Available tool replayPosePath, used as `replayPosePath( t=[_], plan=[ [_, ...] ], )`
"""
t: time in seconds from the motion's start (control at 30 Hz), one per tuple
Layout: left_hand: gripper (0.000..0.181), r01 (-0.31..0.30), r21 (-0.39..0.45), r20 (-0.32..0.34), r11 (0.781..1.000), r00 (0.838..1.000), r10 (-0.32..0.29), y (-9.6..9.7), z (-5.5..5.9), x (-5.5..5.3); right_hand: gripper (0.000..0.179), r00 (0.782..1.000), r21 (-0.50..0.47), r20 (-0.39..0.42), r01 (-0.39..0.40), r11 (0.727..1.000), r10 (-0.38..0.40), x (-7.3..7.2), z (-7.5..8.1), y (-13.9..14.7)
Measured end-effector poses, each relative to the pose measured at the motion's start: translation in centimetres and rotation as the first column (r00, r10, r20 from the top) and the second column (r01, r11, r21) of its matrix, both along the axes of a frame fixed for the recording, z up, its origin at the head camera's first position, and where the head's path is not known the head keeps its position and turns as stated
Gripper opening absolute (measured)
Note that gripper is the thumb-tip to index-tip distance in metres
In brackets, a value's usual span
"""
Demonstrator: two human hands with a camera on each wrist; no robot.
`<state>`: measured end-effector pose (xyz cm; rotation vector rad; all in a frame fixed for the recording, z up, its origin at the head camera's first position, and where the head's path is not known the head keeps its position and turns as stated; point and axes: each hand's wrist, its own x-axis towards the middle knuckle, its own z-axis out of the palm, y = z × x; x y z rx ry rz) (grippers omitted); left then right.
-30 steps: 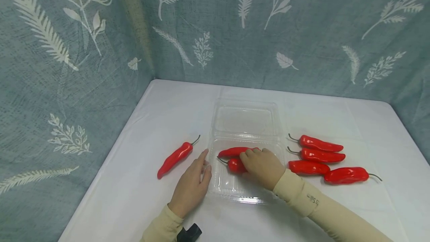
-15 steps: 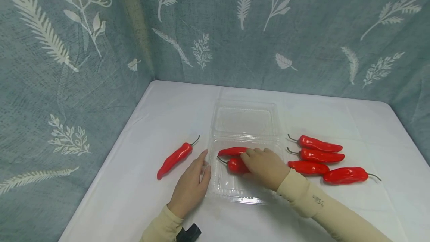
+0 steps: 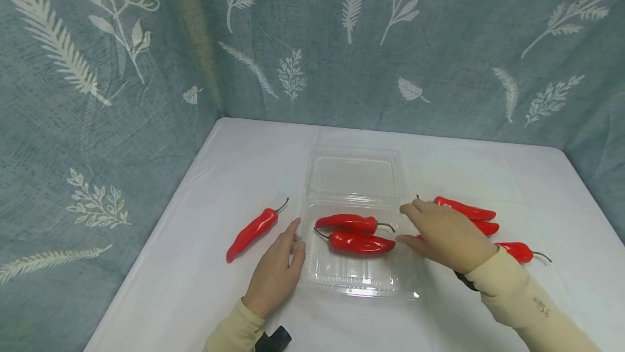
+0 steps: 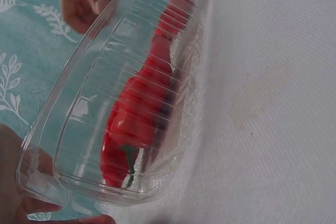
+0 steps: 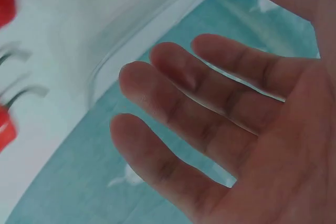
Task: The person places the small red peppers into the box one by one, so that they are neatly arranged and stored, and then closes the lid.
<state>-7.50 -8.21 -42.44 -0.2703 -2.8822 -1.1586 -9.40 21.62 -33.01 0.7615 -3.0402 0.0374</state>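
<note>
Two red chili peppers lie side by side in the clear plastic clamshell box: a farther one and a nearer one. The box's base faces up, its lid folded back flat behind. My left hand rests along the base's left edge, fingers fairly straight. Over the base's right edge, my right hand holds nothing; the right wrist view shows its fingers spread and extended. Red peppers lie beneath and beyond it, some partly hidden by the hand.
One more red pepper lies on the white tablecloth, left of the box. A black object shows by the left wrist. Patterned teal cloth hangs behind and to the left of the table.
My right hand has let go of the nearer pepper in the box and moved right, toward the peppers there. The left hand has stayed by the box's edge.
</note>
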Motion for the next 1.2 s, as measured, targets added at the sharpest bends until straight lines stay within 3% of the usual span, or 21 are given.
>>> replayPosePath(
  t=[0.2, 0.43, 0.67, 0.9, 1.07, 1.2],
  plan=[
    [0.053, 0.004, 0.0, 0.018, 1.0, 1.0, -0.004, -0.1, 0.1, 0.0, 0.049, 0.986, -0.044, 0.117, 0.127, 0.991, -0.121, 0.5, 0.4, 4.0],
    [0.053, -0.002, 0.002, 0.022, 1.0, 1.0, 0.002, -0.4, -0.1, 0.0, 0.052, 0.955, 0.032, 0.191, 0.227, 0.973, -0.229, 1.0, -1.0, 8.2],
    [0.053, 0.006, 0.006, 0.02, 1.0, 1.0, -0.006, -0.3, -0.3, -0.1, 0.063, 0.889, 0.077, 0.302, 0.337, 0.938, -0.344, 2.1, -3.5, 11.7],
    [0.053, 0.006, -0.006, 0.023, 1.0, 1.0, -0.006, -0.3, -0.2, 0.0, 0.061, 0.877, 0.099, 0.299, 0.364, 0.926, -0.377, 2.9, -4.7, 14.4],
    [0.054, 0.001, -0.007, 0.034, 1.0, 0.999, 0.0, -0.2, -0.2, 0.0, 0.061, 0.854, 0.134, 0.316, 0.391, 0.911, -0.413, 2.8, -5.2, 15.4],
    [0.054, 0.002, -0.007, 0.028, 1.0, 1.0, -0.002, -0.2, -0.2, -0.1, 0.055, 0.859, 0.12, 0.325, 0.377, 0.918, -0.395, 2.8, -5.7, 16.0]
  ],
)
